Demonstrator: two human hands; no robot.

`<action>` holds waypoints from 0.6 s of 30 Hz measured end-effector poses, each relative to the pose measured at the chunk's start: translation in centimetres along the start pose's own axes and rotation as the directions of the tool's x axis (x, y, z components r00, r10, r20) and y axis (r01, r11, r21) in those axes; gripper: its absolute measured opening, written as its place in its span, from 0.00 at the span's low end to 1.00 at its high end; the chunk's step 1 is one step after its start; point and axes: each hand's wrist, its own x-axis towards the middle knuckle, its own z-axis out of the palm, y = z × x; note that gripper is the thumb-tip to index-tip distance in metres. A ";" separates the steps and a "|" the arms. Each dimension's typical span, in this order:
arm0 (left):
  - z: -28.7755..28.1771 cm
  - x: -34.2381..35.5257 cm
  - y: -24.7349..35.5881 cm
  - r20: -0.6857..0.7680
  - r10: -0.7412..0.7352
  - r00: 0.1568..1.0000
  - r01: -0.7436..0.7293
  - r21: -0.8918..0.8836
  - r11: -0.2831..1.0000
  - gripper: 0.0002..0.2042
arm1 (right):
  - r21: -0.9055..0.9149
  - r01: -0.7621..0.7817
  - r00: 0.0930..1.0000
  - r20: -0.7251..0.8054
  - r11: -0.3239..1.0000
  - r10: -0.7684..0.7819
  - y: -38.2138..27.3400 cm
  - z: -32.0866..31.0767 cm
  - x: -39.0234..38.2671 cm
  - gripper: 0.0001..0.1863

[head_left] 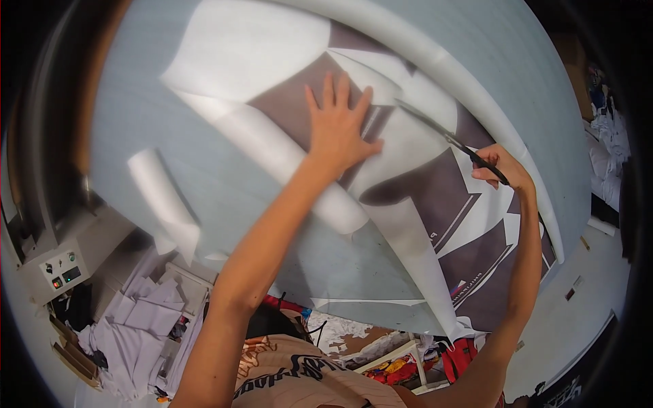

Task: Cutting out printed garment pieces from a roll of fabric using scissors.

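A large white sheet point(252, 41) printed with dark purple-brown garment panels is spread over the grey-blue table. My left hand point(338, 129) lies on one dark panel point(286, 102), palm down with the fingers spread. On the right, my right hand point(502, 168) grips the black handles of a pair of scissors point(457, 141). Their blades point up and left over a pale part of the sheet, toward my left hand. Whether the blades are parted is hard to make out. Below my left hand, a cut edge of the sheet curls into a roll point(299, 178).
A small white paper roll point(160, 194) lies at the table's left. A control box point(62, 272) with buttons stands at the lower left, above piled white cloth point(139, 326). Red and yellow fabric point(391, 370) sits in a white-framed rack near my body. The table point(129, 102) has a curved edge.
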 end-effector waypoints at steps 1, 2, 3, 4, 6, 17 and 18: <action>0.0 0.0 0.1 0.002 -0.002 1.000 0.002 -0.001 1.000 0.47 | -0.035 0.016 1.000 -0.019 0.999 -0.016 -0.4 0.2 0.3 0.23; 0.1 -0.1 0.1 0.003 0.001 1.000 -0.001 0.006 1.000 0.48 | -0.034 0.014 1.000 -0.017 0.999 -0.014 -0.5 0.3 0.7 0.23; 0.2 -0.1 0.2 0.004 0.003 1.000 -0.003 0.012 1.000 0.48 | -0.047 0.021 1.000 -0.012 0.999 -0.021 -0.7 0.4 1.1 0.24; 0.2 -0.1 0.2 0.006 0.000 1.000 0.000 0.011 1.000 0.48 | -0.061 0.028 1.000 -0.007 0.998 -0.028 -0.8 0.5 1.5 0.24; 0.3 -0.1 0.0 -0.007 0.001 1.000 -0.001 -0.011 1.000 0.48 | -0.107 0.035 0.999 -0.009 0.994 -0.036 -1.8 0.6 1.9 0.24; 0.3 -0.9 -0.4 -0.093 0.062 0.994 -0.066 -0.042 0.997 0.42 | -0.178 0.017 1.000 -0.015 0.984 -0.020 -2.3 0.0 2.8 0.24; 0.2 -1.0 -0.3 -0.142 0.098 0.985 -0.105 -0.038 0.994 0.37 | -0.178 0.015 1.000 -0.023 0.984 -0.019 -2.2 0.0 2.8 0.24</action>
